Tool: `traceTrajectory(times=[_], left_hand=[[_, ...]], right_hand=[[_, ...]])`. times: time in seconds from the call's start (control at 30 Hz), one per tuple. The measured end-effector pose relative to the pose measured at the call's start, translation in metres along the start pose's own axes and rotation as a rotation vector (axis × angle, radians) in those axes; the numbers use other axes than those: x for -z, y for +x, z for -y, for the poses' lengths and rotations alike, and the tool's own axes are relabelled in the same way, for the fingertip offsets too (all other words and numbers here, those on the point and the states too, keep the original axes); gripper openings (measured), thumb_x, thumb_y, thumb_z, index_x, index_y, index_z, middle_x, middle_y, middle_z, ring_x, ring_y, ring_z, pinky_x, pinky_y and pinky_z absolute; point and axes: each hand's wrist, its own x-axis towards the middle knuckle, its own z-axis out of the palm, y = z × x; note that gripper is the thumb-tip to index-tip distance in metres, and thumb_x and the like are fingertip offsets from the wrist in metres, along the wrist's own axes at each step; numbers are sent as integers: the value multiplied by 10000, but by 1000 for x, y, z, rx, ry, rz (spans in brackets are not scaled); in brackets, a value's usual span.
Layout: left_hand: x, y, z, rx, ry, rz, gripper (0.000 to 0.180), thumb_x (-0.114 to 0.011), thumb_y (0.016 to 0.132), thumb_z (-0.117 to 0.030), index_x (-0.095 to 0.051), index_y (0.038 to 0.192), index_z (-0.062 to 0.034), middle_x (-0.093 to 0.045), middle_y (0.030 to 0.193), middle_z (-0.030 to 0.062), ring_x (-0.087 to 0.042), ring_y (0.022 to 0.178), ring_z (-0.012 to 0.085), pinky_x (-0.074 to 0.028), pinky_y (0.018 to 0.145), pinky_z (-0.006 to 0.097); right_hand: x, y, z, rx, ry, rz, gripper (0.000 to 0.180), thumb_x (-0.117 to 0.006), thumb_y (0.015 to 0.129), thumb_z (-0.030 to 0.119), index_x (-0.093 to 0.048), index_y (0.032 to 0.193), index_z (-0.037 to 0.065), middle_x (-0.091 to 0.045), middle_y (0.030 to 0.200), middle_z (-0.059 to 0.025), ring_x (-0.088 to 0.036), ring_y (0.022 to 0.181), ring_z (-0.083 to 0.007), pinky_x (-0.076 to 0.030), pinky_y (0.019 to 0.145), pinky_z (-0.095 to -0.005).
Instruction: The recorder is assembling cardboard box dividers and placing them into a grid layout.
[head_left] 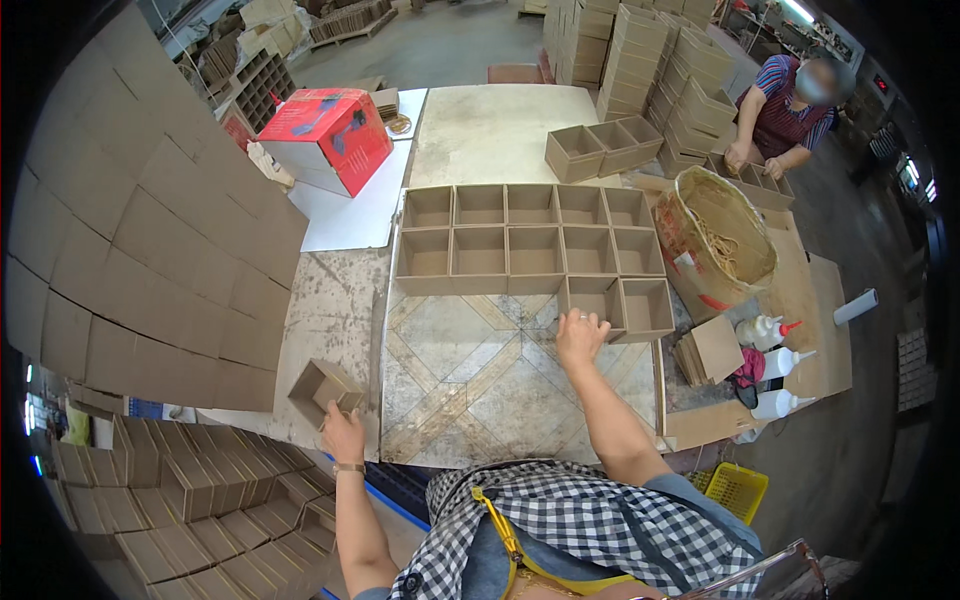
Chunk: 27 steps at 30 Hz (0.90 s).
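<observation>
On the patterned tabletop [520,385] stand open square cardboard boxes [534,250], packed edge to edge in two full rows, with two more boxes in a shorter front row at the right. My right hand [581,340] pinches the near wall of the left front-row box [594,292]; its neighbour, another open box [646,306], touches it on the right. To the left, at the table's edge, my left hand [342,437] grips the rim of a tilted single box [322,386]. This one is apart from the rows.
Stacked cardboard boxes [215,485] fill the lower left, below a tall cardboard wall [150,220]. A red-and-white carton [335,140] stands far left. At right are a sack of rubber bands [690,275], cardboard squares [708,352] and white squeeze bottles [782,362]. Another person [785,120] handles boxes far right.
</observation>
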Motion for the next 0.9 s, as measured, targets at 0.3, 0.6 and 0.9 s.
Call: traceTrajectory(times=[0.3,0.6,0.9], left_hand=[[13,17,21,-128,32,-175,155,-578,810,-197,-538,780,-50,-606,739,125,-595,713,327,-462,588,420],[84,-37,-41,-431,-216,-267,101,-636,762,-149,-577,800,-76,-575,692,123,-564,628,310,-425,524,387],[90,-82,-115,-850,-335,-45,89,-632,759,-173,-583,784,-103,-545,629,66,-560,572,258,-440,511,364]], right_hand=[[46,-8,-11,233,440,-457,180,-609,767,206,-573,783,30,-575,827,-129,-519,786,-307,-355,821,-493],[4,-34,-106,-28,222,45,112,-549,678,51,-598,771,13,-572,851,-200,-526,811,-396,-393,842,-476],[57,-21,-80,-168,366,552,116,-596,706,103,-603,791,24,-612,795,-124,-555,855,-351,-437,797,-434]])
